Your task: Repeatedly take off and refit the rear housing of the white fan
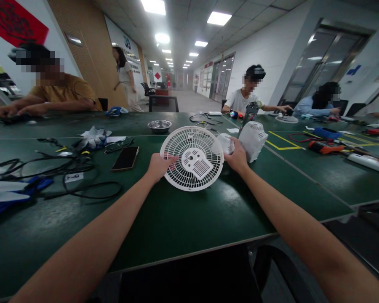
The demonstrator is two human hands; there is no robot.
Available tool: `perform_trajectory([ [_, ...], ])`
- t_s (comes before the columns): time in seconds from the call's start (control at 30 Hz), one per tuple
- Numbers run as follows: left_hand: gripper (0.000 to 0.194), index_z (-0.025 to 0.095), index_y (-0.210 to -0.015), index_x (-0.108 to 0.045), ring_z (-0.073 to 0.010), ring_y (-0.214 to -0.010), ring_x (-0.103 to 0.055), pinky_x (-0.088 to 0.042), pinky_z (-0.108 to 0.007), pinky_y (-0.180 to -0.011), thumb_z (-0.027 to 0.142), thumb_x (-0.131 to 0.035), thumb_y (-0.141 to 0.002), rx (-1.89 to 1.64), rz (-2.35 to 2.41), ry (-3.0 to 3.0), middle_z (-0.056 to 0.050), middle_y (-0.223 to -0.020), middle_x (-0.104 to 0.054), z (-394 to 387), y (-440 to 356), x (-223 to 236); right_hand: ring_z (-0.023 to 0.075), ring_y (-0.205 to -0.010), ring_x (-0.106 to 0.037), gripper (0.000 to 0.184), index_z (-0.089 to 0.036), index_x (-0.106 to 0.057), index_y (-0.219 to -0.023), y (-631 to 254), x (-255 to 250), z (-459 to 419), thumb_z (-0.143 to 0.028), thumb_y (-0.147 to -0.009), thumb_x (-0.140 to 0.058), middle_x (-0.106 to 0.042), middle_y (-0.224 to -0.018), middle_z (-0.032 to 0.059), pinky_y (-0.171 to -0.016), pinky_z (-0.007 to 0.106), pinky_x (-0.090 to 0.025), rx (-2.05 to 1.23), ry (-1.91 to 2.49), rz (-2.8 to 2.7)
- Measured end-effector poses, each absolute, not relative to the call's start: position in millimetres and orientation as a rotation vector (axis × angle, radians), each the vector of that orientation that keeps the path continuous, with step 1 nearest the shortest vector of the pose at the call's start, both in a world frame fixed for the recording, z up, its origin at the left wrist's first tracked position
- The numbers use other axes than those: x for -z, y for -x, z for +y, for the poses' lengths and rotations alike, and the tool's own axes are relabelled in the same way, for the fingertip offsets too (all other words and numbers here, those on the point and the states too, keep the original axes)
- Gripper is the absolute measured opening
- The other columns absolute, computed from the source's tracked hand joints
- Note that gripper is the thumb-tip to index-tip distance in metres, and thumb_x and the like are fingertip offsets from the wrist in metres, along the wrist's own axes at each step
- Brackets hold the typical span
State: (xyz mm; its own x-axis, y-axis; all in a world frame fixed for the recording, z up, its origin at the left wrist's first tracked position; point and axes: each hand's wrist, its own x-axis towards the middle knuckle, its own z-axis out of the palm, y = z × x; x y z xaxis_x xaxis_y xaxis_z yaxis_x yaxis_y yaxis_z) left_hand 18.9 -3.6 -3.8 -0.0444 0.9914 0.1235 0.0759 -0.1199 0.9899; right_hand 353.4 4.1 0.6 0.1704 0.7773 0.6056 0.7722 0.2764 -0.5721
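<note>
A round white fan grille (176, 145) is tilted up above the green table, its slotted centre plate facing me. My left hand (159, 167) grips the grille's left rim, with fingers reaching behind the bars. At the grille's right side, my right hand (238, 158) is closed around a small white slotted plastic cover (225, 142), partly hidden by the hand and the grille. Just right of that hand, a larger white vented plastic housing (253, 141) stands on the table.
A metal bowl (159, 126) sits behind the grille. To the left lie a phone (125, 158), black cables (91, 191) and work gloves (93, 138). A dark bottle (250, 113) stands behind the housing. An orange multimeter (325, 147) lies right. Other people sit across the table.
</note>
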Motion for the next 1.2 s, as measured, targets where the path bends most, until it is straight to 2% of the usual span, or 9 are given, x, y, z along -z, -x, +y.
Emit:
perform_trajectory([
  [0.13, 0.027, 0.008, -0.087, -0.073, -0.0192, -0.059, -0.069, -0.061, -0.036, -0.062, 0.027, -0.085, -0.073, -1.276, 1.227, -1.317, -0.009, -0.073, -0.074, -0.9, -16.2, 7.1, 0.0349, -0.105, -0.061, 0.071, -0.02, -0.053, -0.137, -370.0, 6.7, 13.4, -0.029, -0.07, -0.075, -0.062, -0.114, 0.0141, -0.097, 0.052, -0.049, 0.125, 1.643, -1.651],
  [0.23, 0.028, 0.008, -0.089, -0.073, -0.0205, -0.063, -0.07, -0.061, -0.036, -0.063, 0.028, -0.085, -0.073, -1.248, 1.221, -1.328, -0.01, -0.076, -0.074, 1.0, -13.3, 8.4, 0.033, -0.103, -0.061, 0.061, -0.019, -0.058, -0.129, -370.2, 5.6, 16.4, -0.027, -0.071, -0.073, -0.061, -0.111, 0.0137, -0.098, 0.05, -0.049, 0.159, 1.68, -1.654],
  [0.33, 0.026, 0.009, -0.091, -0.074, -0.0219, -0.069, -0.072, -0.062, -0.037, -0.066, 0.026, -0.084, -0.075, -1.226, 1.228, -1.34, -0.011, -0.082, -0.076, 1.1, -11.2, 7.8, 0.0331, -0.116, -0.056, 0.054, -0.019, -0.058, -0.126, -374.5, -6.5, 14.0, -0.028, -0.074, -0.069, -0.058, -0.119, 0.0141, -0.106, 0.05, -0.044, 0.35, 1.563, -1.563],
  [0.5, 0.023, 0.01, -0.091, -0.074, -0.0209, -0.072, -0.073, -0.062, -0.036, -0.071, 0.025, -0.083, -0.076, -1.231, 1.205, -1.363, -0.011, -0.086, -0.077, 3.1, -9.6, 9.1, 0.0372, -0.137, -0.04, 0.075, -0.022, -0.045, -0.137, -406.1, -21.5, 9.5, -0.025, -0.066, -0.071, -0.043, -0.143, 0.016, -0.113, 0.059, -0.034, 0.604, 1.546, -1.122],
  [0.6, 0.023, 0.01, -0.091, -0.074, -0.0209, -0.072, -0.073, -0.062, -0.037, -0.073, 0.025, -0.083, -0.076, -1.232, 1.21, -1.361, -0.011, -0.085, -0.077, 4.7, -9.4, 10.3, 0.039, -0.132, -0.049, 0.086, -0.022, -0.037, -0.143, -429.0, -11.7, 15.8, -0.027, -0.065, -0.073, -0.05, -0.14, 0.0174, -0.109, 0.061, -0.038, 0.361, 1.672, -0.977],
  [0.67, 0.021, 0.011, -0.089, -0.075, -0.0208, -0.071, -0.073, -0.062, -0.038, -0.073, 0.025, -0.083, -0.076, -1.23, 1.228, -1.359, -0.01, -0.084, -0.077, 4.5, -9.8, 9.9, 0.0364, -0.124, -0.058, 0.093, -0.022, -0.034, -0.143, -439.1, -0.6, 22.4, -0.032, -0.062, -0.078, -0.057, -0.135, 0.0159, -0.107, 0.055, -0.044, 0.085, 1.751, -0.974],
  [0.77, 0.019, 0.011, -0.087, -0.075, -0.0206, -0.07, -0.072, -0.062, -0.038, -0.074, 0.023, -0.083, -0.076, -1.243, 1.237, -1.348, -0.009, -0.082, -0.077, 2.9, -11.2, 8.2, 0.0345, -0.12, -0.063, 0.097, -0.023, -0.037, -0.139, -444.0, 12.6, 30.0, -0.038, -0.056, -0.085, -0.061, -0.133, 0.0158, -0.106, 0.051, -0.046, -0.092, 1.837, -0.972],
  [1.0, 0.017, 0.012, -0.086, -0.075, -0.0203, -0.069, -0.072, -0.062, -0.038, -0.073, 0.023, -0.083, -0.076, -1.248, 1.22, -1.337, -0.008, -0.078, -0.076, 2.1, -12.6, 8.0, 0.0378, -0.12, -0.063, 0.096, -0.022, -0.044, -0.136, -435.6, 8.9, 31.7, -0.043, -0.053, -0.088, -0.065, -0.13, 0.0168, -0.104, 0.052, -0.047, -0.016, 1.842, -0.881],
  [1.2, 0.018, 0.013, -0.088, -0.075, -0.0214, -0.071, -0.073, -0.062, -0.038, -0.072, 0.025, -0.083, -0.077, -1.229, 1.201, -1.373, -0.008, -0.081, -0.077, 5.0, -8.9, 11.3, 0.0325, -0.111, -0.067, 0.096, -0.02, -0.041, -0.137, -424.4, -8.7, 27.9, -0.043, -0.056, -0.087, -0.069, -0.121, 0.0133, -0.099, 0.046, -0.049, 0.194, 1.666, -0.931],
])
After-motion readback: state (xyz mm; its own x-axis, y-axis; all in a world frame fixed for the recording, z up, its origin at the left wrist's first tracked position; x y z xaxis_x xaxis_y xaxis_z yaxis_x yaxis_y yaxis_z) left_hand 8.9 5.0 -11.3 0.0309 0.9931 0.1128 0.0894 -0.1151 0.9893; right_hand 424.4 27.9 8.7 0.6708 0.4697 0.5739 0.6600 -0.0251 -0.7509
